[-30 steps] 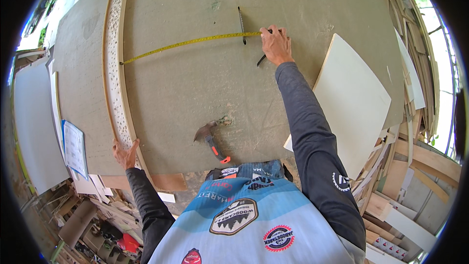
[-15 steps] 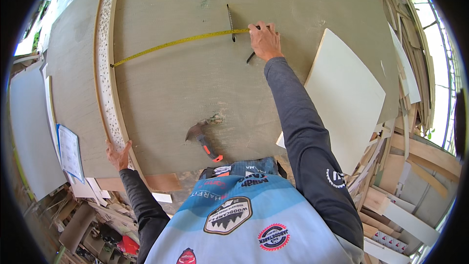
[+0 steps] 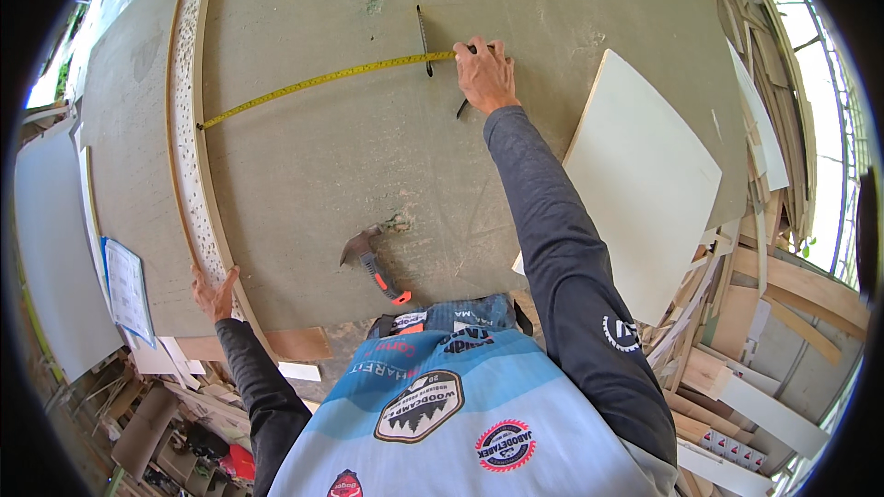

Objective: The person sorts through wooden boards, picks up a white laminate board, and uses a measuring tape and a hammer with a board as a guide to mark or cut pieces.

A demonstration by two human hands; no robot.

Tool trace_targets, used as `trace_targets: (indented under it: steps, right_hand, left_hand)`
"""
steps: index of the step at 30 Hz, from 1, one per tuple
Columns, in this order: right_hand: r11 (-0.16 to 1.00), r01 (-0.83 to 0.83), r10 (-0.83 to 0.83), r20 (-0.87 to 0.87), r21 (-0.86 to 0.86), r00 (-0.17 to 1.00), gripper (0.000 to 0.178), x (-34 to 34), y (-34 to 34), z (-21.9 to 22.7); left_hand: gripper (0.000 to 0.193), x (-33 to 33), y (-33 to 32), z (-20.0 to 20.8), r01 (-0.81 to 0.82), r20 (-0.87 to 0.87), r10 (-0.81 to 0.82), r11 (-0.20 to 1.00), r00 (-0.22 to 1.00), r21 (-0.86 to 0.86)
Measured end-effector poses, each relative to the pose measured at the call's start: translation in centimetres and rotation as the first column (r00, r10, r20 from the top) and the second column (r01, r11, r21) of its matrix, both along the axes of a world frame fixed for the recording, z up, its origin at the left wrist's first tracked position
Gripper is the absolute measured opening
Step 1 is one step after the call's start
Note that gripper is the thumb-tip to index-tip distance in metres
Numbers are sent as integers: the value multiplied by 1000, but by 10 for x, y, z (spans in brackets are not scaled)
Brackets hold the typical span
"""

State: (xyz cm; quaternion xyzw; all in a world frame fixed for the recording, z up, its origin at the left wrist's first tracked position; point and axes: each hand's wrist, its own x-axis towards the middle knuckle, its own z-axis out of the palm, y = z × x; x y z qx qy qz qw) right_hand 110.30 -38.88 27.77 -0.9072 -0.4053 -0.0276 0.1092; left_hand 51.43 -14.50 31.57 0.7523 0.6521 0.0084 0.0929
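Observation:
My right hand [image 3: 486,75] is closed around a tape measure, whose case is mostly hidden by the fingers. From it the yellow blade [image 3: 322,79] runs left across the workbench, its end at the right edge of a long wooden frame piece [image 3: 197,166] with a pale, dark-speckled middle. My left hand [image 3: 215,294] grips the near end of that piece, thumb on one edge and fingers on the other. Under the blade, close to my right hand, lies a thin dark tool [image 3: 424,40]. A claw hammer [image 3: 376,265] with a black and orange handle rests nearer my body.
A white panel [image 3: 635,175] lies on the right of the greenish-brown workbench top [image 3: 313,184]. Beyond the right edge are piled wood offcuts [image 3: 783,285]. A clipboard with paper [image 3: 129,285] lies at the left, beside a pale sheet [image 3: 60,239]. Scraps litter the lower left.
The whole view has shifted slightly, so everything appears a little further left. Both hands keep their grips, and the tape stays stretched from the wooden piece.

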Motion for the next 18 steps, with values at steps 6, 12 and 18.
trace_targets:
  steps: [6, 12, 18]
  right_hand:
    - [1000, 25, -25, 24, -4, 999, 24, -4, -1, -2]
    - [1000, 22, -22, 36, 12, 999, 23, -6, -1, -3]
    - [999, 12, -14, 38, 50, 999, 23, -4, -2, -8]
  left_hand:
    - [112, -1, 2, 0, 11, -31, -10, 1000, 999, 3]
    - [113, -6, 4, -5, 19, -62, -17, 1000, 998, 23]
    - [113, -6, 5, -5, 24, -49, -24, 1000, 999, 7]
